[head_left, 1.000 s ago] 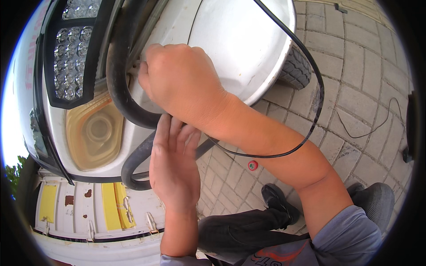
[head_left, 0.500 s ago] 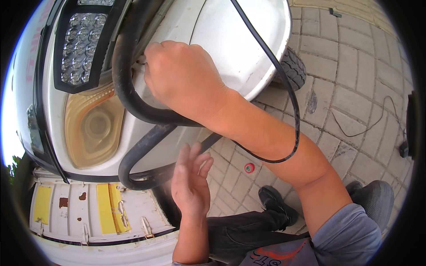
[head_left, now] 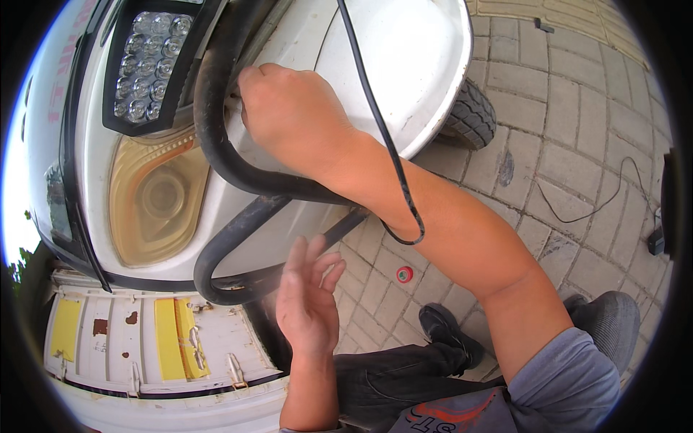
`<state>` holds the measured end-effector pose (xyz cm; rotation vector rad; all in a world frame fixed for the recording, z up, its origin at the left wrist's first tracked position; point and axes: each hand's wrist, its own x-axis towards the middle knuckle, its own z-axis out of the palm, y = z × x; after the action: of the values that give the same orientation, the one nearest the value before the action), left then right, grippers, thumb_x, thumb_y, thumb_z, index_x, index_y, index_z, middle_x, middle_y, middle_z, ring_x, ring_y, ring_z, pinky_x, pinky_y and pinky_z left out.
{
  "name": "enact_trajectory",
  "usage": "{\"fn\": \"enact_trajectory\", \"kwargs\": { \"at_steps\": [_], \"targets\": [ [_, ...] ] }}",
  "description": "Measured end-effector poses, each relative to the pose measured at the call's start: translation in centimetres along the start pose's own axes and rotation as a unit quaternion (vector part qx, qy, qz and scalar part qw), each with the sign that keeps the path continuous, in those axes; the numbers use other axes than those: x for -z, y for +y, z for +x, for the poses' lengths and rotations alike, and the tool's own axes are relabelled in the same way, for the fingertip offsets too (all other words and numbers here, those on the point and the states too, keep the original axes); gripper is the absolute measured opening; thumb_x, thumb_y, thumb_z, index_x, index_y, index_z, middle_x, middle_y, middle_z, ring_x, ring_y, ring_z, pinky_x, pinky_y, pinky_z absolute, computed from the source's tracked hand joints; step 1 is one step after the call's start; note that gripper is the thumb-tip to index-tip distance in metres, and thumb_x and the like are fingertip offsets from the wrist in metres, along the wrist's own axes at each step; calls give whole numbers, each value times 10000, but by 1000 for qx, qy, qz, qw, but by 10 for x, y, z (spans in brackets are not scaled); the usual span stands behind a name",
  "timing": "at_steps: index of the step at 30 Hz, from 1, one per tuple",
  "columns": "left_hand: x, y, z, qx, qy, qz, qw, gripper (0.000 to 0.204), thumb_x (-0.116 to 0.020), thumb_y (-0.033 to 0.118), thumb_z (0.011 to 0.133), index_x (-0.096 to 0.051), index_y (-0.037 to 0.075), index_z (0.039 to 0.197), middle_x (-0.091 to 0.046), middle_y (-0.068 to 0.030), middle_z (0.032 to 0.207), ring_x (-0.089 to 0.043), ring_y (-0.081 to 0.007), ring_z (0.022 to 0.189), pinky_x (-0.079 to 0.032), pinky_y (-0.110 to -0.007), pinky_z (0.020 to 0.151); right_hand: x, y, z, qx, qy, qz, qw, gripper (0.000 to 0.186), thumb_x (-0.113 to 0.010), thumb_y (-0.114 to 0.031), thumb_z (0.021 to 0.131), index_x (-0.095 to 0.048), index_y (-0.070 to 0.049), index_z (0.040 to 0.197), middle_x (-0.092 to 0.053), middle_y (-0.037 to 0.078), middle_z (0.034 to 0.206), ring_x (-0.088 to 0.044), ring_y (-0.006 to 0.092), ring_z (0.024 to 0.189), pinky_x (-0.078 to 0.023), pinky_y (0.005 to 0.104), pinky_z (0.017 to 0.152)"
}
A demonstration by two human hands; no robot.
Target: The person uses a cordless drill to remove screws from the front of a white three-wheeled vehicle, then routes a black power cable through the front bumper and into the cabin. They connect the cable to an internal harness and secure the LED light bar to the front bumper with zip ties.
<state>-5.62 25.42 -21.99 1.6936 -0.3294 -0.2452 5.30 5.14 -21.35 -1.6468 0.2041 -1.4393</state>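
Observation:
My right hand (head_left: 292,119) is closed in a fist against the white body panel (head_left: 346,54), just behind the black tubular bar (head_left: 216,137). Whatever its fingers hold is hidden under the hand. A thin black cable (head_left: 374,112) hangs from above and curls across my right forearm. Lower down, my left hand (head_left: 309,303) is raised with its fingers stretched out and nothing in it, beside the lower loop of the bar. A yellowed lamp (head_left: 160,202) and a black-framed LED light (head_left: 148,68) sit left of the bar.
A tyre (head_left: 469,115) shows under the panel. On the brick paving (head_left: 520,86) lie a small red round object (head_left: 404,274) and a thin wire (head_left: 585,216). A white hatch with yellow strips (head_left: 167,339) is at lower left. My black shoe (head_left: 451,335) stands below.
The cable loop on my forearm has moved left and become smaller. The LED light and the bar's upper part appear slightly farther right. Both hands stay nearly in place.

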Motion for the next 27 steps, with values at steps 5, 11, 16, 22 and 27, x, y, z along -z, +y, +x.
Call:
{"fn": "enact_trajectory", "kwargs": {
  "at_steps": [5, 11, 16, 22, 27],
  "targets": [
    [2, 1, 2, -7, -5, -8, 1000, 565, -394, 343, 1025, -365, -65, 1417, -515, -212, 1356, -590, -269, 1105, -477, -410, 976, -5, -1, 2, 17, 15, -6, 1000, 120, -632, -108, 780, -585, 3, 776, -623, 167, 702, -636, 350, 618, -527, 416, 564],
    [1, 1, 3, -2, -7, -11, 1000, 561, -395, 345, 1026, -369, -58, 1416, -513, -208, 1361, -590, -270, 1106, -476, -414, 981, 7, -11, 12, -14, -77, -47, 996, 79, -639, -91, 746, -625, -19, 717, -655, 144, 679, -681, 299, 660, -534, 367, 540],
    [1, 0, 5, 1, -11, -16, 1000, 558, -392, 341, 1028, -364, -53, 1422, -511, -207, 1365, -591, -272, 1106, -477, -415, 979, -2, -10, 14, -5, -100, -49, 994, 48, -628, -64, 741, -656, -28, 753, -673, 133, 710, -703, 282, 707, -550, 360, 567],
    [-1, 1, 8, -1, -13, -16, 1000, 557, -390, 337, 1028, -364, -55, 1423, -510, -205, 1367, -585, -271, 1107, -475, -415, 980, -12, -1, 3, -34, -23, 24, 999, 165, -617, -147, 799, -638, 12, 763, -645, 180, 718, -646, 365, 681, -524, 436, 604],
    [1, 0, 9, 3, -12, -10, 1000, 565, -398, 343, 1024, -369, -60, 1418, -516, -208, 1358, -581, -273, 1107, -476, -414, 975, -8, -1, 0, -27, -9, 49, 998, 130, -608, -117, 819, -635, 1, 769, -625, 189, 703, -632, 376, 684, -520, 453, 646]
  ]
}}
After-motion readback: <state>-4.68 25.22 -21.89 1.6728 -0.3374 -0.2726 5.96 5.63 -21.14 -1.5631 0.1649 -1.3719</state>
